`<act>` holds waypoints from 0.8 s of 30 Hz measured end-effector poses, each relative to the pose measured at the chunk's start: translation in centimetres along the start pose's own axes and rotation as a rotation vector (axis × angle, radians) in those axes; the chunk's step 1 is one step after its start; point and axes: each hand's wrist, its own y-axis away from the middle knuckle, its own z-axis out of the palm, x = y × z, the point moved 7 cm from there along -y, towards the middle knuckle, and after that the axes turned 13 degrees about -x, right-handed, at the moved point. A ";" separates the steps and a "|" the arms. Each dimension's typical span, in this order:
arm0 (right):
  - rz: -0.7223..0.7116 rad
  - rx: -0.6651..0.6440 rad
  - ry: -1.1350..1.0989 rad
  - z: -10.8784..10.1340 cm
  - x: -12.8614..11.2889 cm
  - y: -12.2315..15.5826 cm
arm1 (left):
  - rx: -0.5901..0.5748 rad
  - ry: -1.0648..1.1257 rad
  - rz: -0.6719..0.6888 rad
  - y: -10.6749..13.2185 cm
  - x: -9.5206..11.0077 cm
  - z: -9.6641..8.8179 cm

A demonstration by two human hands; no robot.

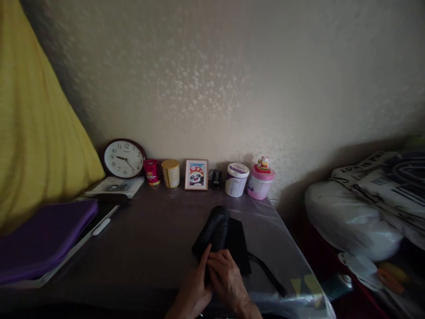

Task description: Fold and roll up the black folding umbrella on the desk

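A black, slightly glossy bundle (217, 223) with a rounded far end lies on the table, on or against a flat piece of black fabric (237, 243). From the fabric a thin black strap (268, 274) trails to the right. My left hand (195, 285) is at the bundle's near end, its index finger pointing forward along it and the other fingers curled under. Close against it, my right hand (227, 272) has its fingers bent over the same near end. Both hands look closed on the bundle, though my fingers hide what they grip. Its exact kind is unclear.
A plastic-covered table (142, 248) holds a round clock (124, 158), a red can (152, 172), a yellow-lidded jar (171, 173), a panda picture frame (196, 175), and two tubs (237, 180) along the wall. A purple folder (49, 237) lies left. White bags (352, 217) are piled right.
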 end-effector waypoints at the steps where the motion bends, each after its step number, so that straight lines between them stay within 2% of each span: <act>1: -0.013 0.001 -0.047 -0.5 0.3 0.2 | 0.002 -0.014 -0.016 -0.1 0.0 0.0; 4: 0.058 0.096 -0.153 -2.1 2.6 0.9 | 0.009 -0.130 -0.083 -0.1 -0.1 0.1; 6: 0.087 0.148 -0.135 -2.7 3.9 0.8 | 0.010 -0.192 -0.126 0.0 -0.2 0.2; 11: -0.044 0.030 0.053 -1.3 3.8 -1.8 | -0.001 -0.179 -0.171 -0.1 -0.3 0.2; 15: -0.047 -0.045 0.144 -0.4 4.4 -4.7 | -0.020 -0.210 -0.197 -0.1 -0.1 0.4; 21: -0.030 -0.071 0.243 -0.5 8.0 -8.9 | -0.027 -0.203 -0.200 -0.1 -0.2 0.7; 24: 0.049 -0.007 0.242 -1.5 10.2 -10.4 | -0.032 -0.199 -0.200 -0.2 -0.3 0.8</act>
